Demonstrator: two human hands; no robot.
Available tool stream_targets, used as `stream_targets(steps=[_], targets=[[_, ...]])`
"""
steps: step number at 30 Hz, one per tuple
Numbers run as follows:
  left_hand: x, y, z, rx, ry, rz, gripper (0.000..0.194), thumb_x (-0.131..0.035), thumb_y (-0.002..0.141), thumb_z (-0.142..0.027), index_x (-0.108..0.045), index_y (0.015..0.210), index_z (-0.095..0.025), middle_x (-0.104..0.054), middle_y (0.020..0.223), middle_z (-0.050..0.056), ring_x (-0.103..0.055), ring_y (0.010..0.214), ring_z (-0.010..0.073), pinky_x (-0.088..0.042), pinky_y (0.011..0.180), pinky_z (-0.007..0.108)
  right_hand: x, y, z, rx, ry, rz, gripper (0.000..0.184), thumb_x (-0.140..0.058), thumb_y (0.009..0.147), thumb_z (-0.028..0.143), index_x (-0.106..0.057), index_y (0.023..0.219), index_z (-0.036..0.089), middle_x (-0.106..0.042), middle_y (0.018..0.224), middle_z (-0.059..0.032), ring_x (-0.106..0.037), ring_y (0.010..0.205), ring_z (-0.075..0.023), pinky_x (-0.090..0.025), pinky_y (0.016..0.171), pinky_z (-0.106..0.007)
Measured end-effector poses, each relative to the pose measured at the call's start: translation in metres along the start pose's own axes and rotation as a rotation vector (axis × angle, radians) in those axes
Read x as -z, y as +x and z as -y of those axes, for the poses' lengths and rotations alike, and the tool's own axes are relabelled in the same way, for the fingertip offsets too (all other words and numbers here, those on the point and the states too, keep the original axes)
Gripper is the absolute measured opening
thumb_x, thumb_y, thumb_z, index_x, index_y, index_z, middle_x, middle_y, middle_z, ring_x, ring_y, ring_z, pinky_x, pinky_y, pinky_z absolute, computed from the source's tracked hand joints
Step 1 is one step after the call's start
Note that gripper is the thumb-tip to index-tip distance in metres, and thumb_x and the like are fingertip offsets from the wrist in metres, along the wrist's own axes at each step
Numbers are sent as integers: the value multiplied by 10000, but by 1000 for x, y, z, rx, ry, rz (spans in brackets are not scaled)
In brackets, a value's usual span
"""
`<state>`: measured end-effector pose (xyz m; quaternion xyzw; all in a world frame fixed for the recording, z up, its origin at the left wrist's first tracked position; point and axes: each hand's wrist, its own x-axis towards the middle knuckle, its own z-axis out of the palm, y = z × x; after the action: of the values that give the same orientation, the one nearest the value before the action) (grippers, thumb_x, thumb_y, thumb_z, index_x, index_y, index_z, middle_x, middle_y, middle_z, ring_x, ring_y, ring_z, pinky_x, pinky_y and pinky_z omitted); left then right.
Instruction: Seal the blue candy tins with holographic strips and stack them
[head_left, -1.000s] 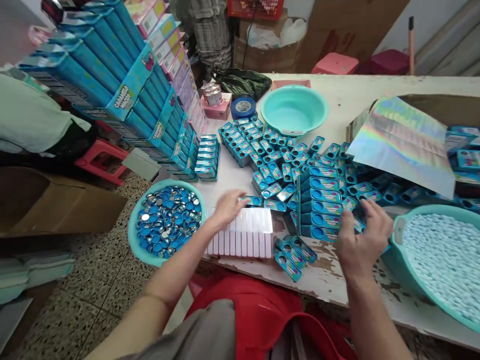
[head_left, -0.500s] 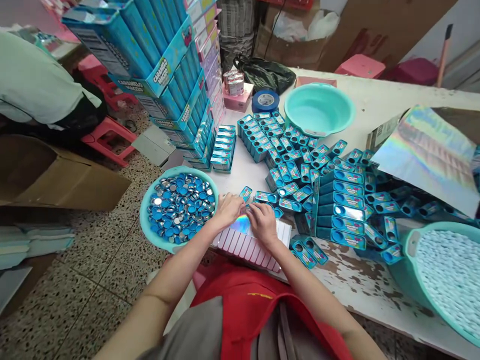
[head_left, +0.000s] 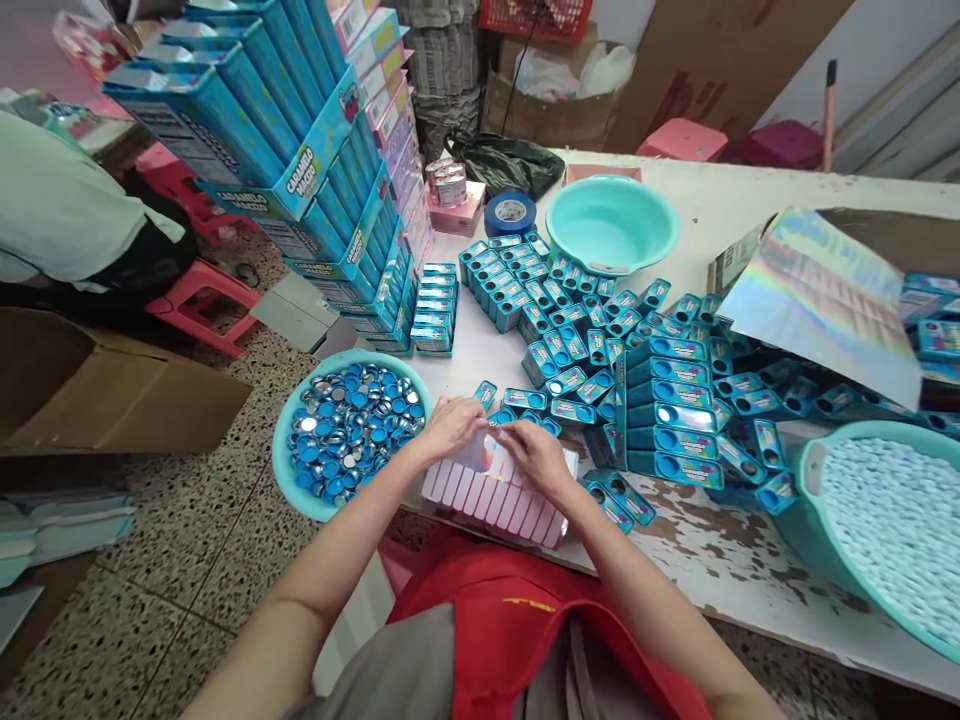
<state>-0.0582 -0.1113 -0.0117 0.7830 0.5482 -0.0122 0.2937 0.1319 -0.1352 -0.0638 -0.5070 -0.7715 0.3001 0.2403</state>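
My left hand point(head_left: 454, 428) and my right hand point(head_left: 538, 455) meet at the fingertips, both closed in a pinch. Between them is a shiny iridescent sheet point(head_left: 474, 456), its upper edge at my fingers; its exact shape is partly hidden. Right below lies a row of narrow pale pink boxes point(head_left: 495, 502) at the table's front edge. Several small blue printed boxes point(head_left: 574, 411) with round holes lie just beyond my hands. To the left of my left hand is a turquoise basin point(head_left: 281, 450) filled with blue and silver round lids point(head_left: 360, 425).
Stacked blue cartons point(head_left: 300, 185) rise at the back left. A turquoise basin point(head_left: 611, 225) stands at the back, and another point(head_left: 814, 510) at right holds pale blue pieces point(head_left: 892, 520). A holographic sheet point(head_left: 817, 290) covers a box. A person point(head_left: 67, 200) is at far left.
The camera view has shifted slightly, so the scene sits a little further left. My hands remain together, and the iridescent sheet between them has changed its tilt.
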Motion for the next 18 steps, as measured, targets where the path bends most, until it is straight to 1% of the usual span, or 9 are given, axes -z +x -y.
stream_targets(steps=[3, 5, 7, 9, 10, 12, 14, 16, 18], targets=[[5, 2, -2, -44, -45, -27, 222, -434, 923, -286, -645, 908, -218, -673, 995, 22, -580, 995, 186, -301, 959, 360, 9, 4, -1, -40, -2, 18, 237, -483, 923, 341, -684, 854, 237, -713, 806, -19, -643, 726, -172, -452, 639, -268], [5, 6, -5, -25, -55, -36, 210, -447, 916, -279, -646, 885, -219, -681, 959, 11, -582, 983, 183, -292, 969, 373, 12, 10, -2, -12, -47, -10, 228, -493, 919, 341, -688, 850, 245, -709, 786, -16, -631, 718, -175, -447, 634, -275], [5, 11, -8, 26, -50, -36, 223, -437, 916, -275, -644, 864, -211, -687, 940, 17, -581, 984, 189, -315, 939, 366, 11, 14, -2, 37, -134, -101, 202, -511, 911, 332, -691, 937, 244, -715, 882, -45, -623, 810, -200, -458, 701, -312], [5, 17, -10, 61, -41, -35, 243, -423, 916, -277, -646, 858, -203, -689, 946, 28, -578, 996, 199, -332, 916, 363, 7, 14, 0, 66, -222, -208, 228, -520, 908, 307, -667, 1065, 231, -693, 1049, -85, -595, 949, -235, -454, 797, -371], [5, 20, -10, 74, -43, -35, 250, -420, 914, -279, -650, 853, -199, -691, 941, 33, -578, 994, 203, -336, 912, 363, 3, 12, 1, 77, -254, -241, 254, -516, 910, 288, -649, 1116, 223, -673, 1117, -97, -576, 1007, -247, -446, 836, -395], [6, 24, -9, 96, -66, -29, 260, -421, 906, -282, -658, 845, -195, -694, 922, 36, -582, 979, 204, -345, 902, 357, -4, 5, 4, 96, -301, -262, 294, -486, 922, 244, -617, 1183, 212, -648, 1190, -103, -547, 1087, -260, -428, 894, -420], [6, 26, -8, 113, -102, -16, 256, -428, 895, -278, -665, 841, -195, -699, 911, 34, -589, 962, 201, -355, 888, 347, -11, -4, 7, 116, -337, -255, 345, -444, 930, 196, -576, 1248, 211, -620, 1252, -100, -516, 1168, -265, -397, 956, -438], [5, 27, -8, 112, -129, 1, 253, -431, 888, -274, -667, 839, -197, -703, 913, 28, -596, 952, 196, -359, 879, 340, -16, -13, 8, 127, -367, -244, 412, -405, 928, 153, -514, 1321, 214, -566, 1333, -101, -470, 1247, -270, -352, 1012, -462], [3, 28, -8, 100, -135, 4, 256, -426, 886, -272, -667, 839, -199, -704, 915, 22, -599, 952, 193, -358, 881, 338, -20, -18, 8, 125, -385, -229, 459, -384, 924, 134, -461, 1369, 211, -523, 1380, -104, -438, 1288, -277, -328, 1035, -478]])
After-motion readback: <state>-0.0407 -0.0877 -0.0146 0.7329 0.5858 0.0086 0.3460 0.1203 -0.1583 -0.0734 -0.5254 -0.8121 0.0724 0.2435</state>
